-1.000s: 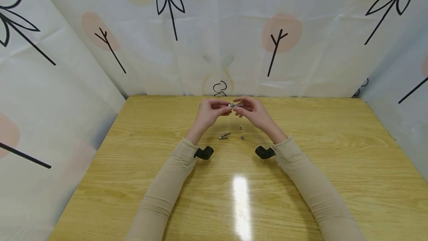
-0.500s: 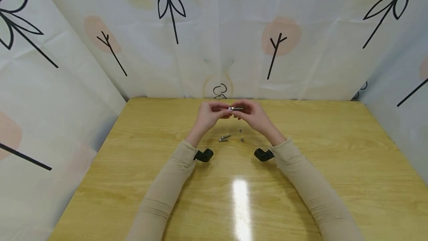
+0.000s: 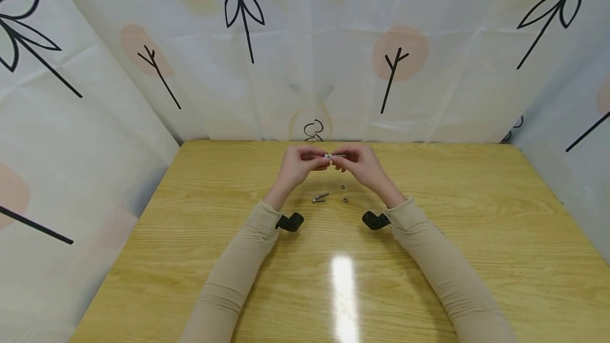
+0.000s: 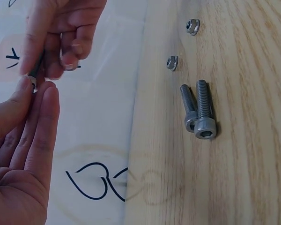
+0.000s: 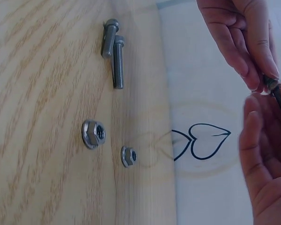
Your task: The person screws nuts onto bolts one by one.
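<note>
Over the far part of the table, my left hand (image 3: pixel 295 168) pinches the head end of a socket-head bolt (image 3: pixel 340 155) between thumb and fingers. The bolt lies roughly level, its shank pointing right. Near the head sits a flange nut (image 5: pixel 271 84), partly covered by fingertips. My right hand (image 3: pixel 360 167) pinches at that nut with thumb and index finger, the shank running in beneath its palm. Below the hands, two more bolts (image 4: pixel 204 110) lie close together on the table, and two flange nuts (image 4: pixel 193 27) lie to their right in the head view.
The wooden table (image 3: pixel 229 184) ends at a white patterned cloth (image 3: pixel 352 89) just beyond the hands. Similar cloth hangs on the left and right. Black wrist cameras (image 3: pixel 290 222) sit at both sleeve cuffs.
The right thumb and fingers, spread a little around the bolt a second ago, have closed in at the nut. The left hand keeps its hold; the loose bolts and nuts stay put.
</note>
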`<action>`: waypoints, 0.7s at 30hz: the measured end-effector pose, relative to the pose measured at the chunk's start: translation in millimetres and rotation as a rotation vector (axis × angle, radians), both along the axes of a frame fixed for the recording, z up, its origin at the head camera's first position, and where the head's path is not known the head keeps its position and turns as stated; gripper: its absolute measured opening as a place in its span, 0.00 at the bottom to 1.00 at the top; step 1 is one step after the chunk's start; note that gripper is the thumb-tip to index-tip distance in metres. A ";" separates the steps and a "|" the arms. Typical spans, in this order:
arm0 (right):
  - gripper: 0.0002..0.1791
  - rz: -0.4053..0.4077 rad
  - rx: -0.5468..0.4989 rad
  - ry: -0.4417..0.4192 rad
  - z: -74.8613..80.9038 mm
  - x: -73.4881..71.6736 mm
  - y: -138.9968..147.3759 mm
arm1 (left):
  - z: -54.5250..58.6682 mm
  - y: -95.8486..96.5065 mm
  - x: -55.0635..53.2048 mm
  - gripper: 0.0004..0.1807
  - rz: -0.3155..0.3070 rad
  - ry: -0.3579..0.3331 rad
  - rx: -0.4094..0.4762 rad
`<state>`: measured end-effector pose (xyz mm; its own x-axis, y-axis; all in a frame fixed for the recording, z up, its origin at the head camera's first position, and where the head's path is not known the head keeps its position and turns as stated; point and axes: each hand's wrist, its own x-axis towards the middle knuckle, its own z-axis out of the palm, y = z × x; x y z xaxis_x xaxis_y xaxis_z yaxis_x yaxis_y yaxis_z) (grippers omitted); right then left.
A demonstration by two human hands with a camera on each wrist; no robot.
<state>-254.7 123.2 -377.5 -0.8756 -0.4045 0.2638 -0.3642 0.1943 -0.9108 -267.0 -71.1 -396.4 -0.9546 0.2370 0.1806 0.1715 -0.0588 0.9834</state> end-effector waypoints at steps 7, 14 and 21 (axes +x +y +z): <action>0.15 -0.011 -0.023 -0.002 -12.8 -9.2 2.6 | -0.9 0.3 -0.9 0.09 0.001 -0.012 0.006; 0.13 -0.020 0.049 -0.009 -15.4 -11.7 4.1 | 0.5 1.1 -1.7 0.10 -0.003 -0.028 -0.002; 0.14 0.009 -0.003 -0.009 -16.2 -12.0 4.3 | 2.4 2.3 -1.0 0.10 -0.006 -0.051 -0.004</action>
<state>-266.7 127.5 -393.7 -0.8743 -0.4116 0.2571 -0.3578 0.1887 -0.9145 -268.0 -68.7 -394.0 -0.9610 0.2436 0.1307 0.1206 -0.0559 0.9911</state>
